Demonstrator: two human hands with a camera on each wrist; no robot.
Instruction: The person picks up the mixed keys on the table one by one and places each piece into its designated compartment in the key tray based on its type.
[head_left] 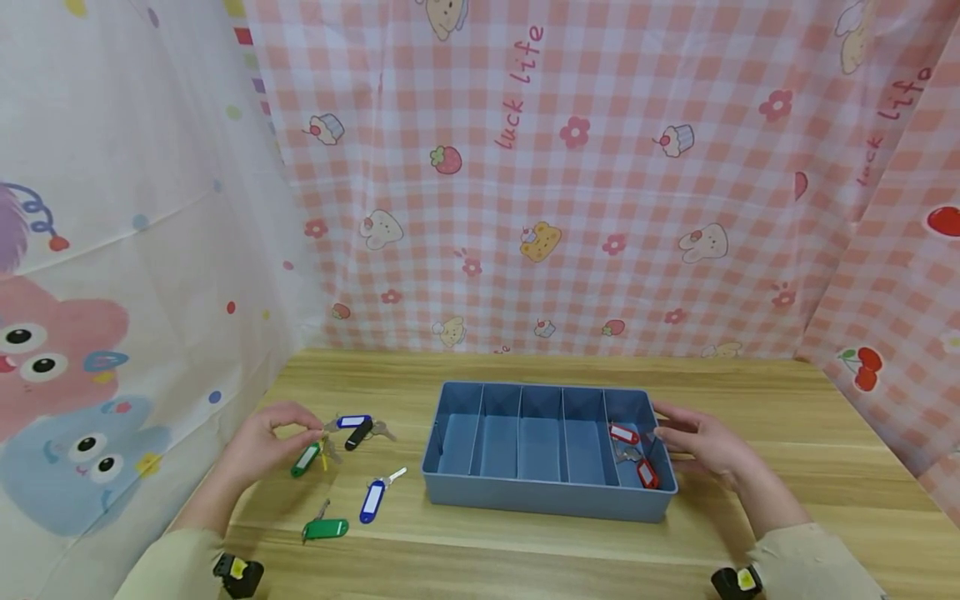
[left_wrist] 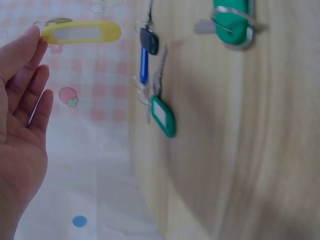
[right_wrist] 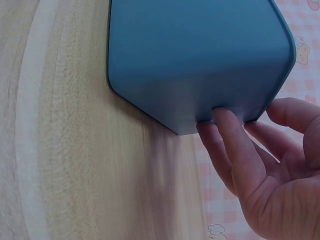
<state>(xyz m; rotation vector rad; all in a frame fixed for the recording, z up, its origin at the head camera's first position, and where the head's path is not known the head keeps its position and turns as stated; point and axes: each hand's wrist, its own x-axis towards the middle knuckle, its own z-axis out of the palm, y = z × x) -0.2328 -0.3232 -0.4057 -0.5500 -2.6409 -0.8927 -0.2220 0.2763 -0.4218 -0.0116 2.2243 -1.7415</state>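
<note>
My left hand (head_left: 272,443) pinches a key ring between thumb and fingertips. From it hangs a key with a yellow key tag (left_wrist: 82,32), held above the table in the left wrist view. Around that hand lie keys with a green tag (head_left: 305,460), a blue tag (head_left: 354,422), a black tag (head_left: 359,434), another blue tag (head_left: 372,501) and another green tag (head_left: 326,529). My right hand (head_left: 701,442) touches the outer right end of a blue-grey divided box (head_left: 547,498). Its rightmost compartment contains keys with red tags (head_left: 624,433).
The box stands right of the loose keys on a wooden table (head_left: 540,558). Thin dividers split it into several compartments. A pink checked cloth (head_left: 562,183) hangs behind the table, and a white printed cloth (head_left: 180,250) hangs at the left.
</note>
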